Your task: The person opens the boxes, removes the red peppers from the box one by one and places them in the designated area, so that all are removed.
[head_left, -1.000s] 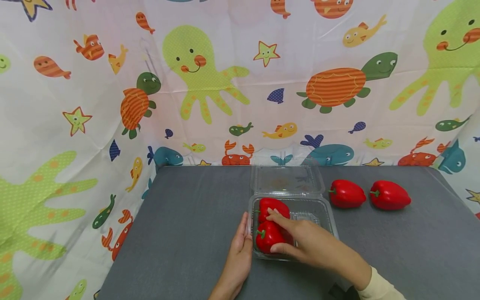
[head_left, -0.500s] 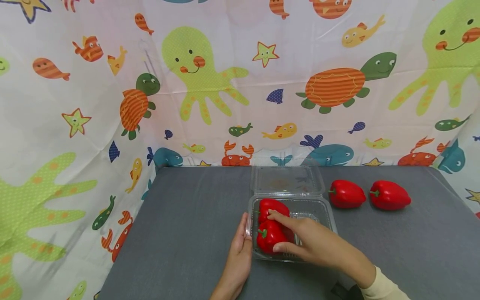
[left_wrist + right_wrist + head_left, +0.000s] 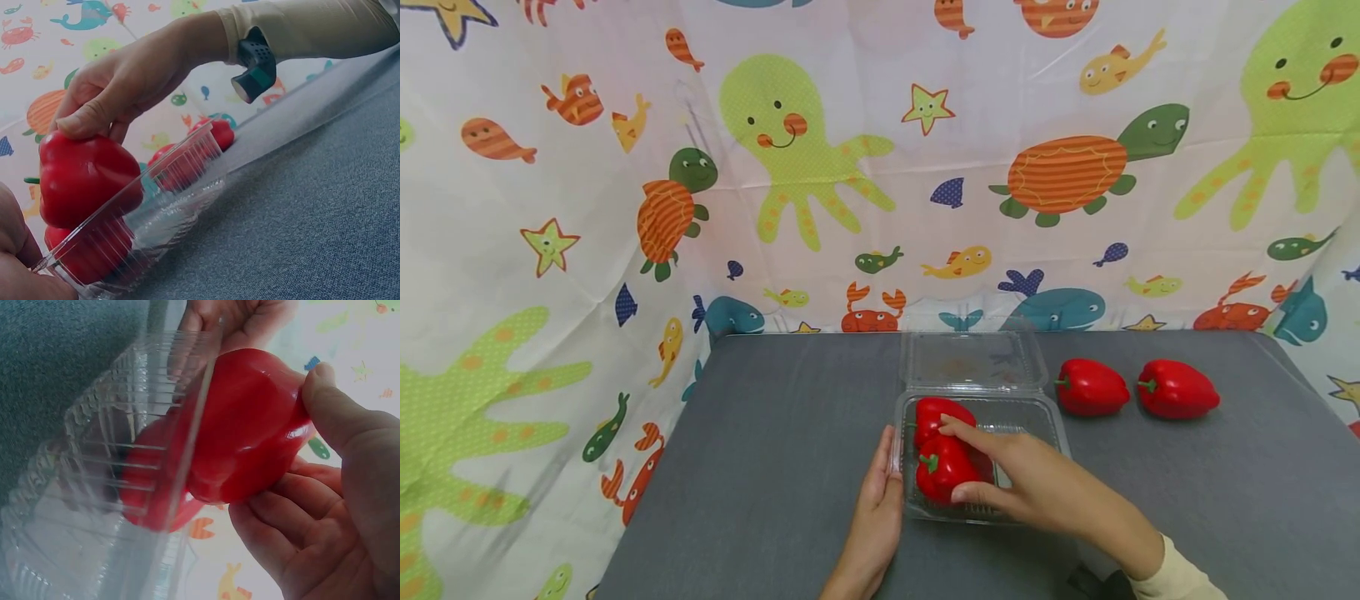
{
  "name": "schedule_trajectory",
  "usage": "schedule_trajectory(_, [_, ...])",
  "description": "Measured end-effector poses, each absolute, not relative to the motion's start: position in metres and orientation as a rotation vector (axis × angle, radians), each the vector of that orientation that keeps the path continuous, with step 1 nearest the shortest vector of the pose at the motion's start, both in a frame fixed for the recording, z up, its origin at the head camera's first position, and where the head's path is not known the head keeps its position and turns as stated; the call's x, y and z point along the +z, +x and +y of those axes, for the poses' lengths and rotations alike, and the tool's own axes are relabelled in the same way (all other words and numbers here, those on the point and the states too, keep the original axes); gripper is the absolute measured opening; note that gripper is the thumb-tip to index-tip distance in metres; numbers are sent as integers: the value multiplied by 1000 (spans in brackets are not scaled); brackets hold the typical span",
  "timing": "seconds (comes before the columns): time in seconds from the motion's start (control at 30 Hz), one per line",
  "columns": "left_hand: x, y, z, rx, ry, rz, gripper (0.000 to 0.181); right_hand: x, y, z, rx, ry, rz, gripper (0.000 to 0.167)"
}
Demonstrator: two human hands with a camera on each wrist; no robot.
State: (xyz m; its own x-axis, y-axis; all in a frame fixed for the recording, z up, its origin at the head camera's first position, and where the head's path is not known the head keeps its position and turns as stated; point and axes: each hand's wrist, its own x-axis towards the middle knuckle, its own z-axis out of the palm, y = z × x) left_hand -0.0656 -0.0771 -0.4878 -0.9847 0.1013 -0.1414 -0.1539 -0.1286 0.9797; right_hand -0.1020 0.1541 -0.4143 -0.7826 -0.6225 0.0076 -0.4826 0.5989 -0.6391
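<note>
My right hand holds a red bell pepper between thumb and fingers, over the near left part of a clear plastic clamshell container. In the left wrist view the held bell pepper sits higher than the container's rim, partly above another. That second red bell pepper lies inside, at the far left corner. Along the container's left wall rests my left hand, its fingers fairly straight and the thumb by the rim. Seen from the right wrist, the right thumb presses the pepper's side, fingers opposite.
Two more red bell peppers, one nearer and one farther right, lie right of the container. Its raised transparent lid leans back toward a sea-animal printed curtain. A grey cloth covers the table.
The right hand and its bell pepper have shifted slightly right and away from the near edge of the container. The left hand stays at the left wall.
</note>
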Motion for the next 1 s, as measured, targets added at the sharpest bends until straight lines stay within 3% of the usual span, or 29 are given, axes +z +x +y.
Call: schedule_trajectory(1.0, [-491,-64,-77,2275,27,2022,61,-384,-96,186,-778,-1022,2813,84])
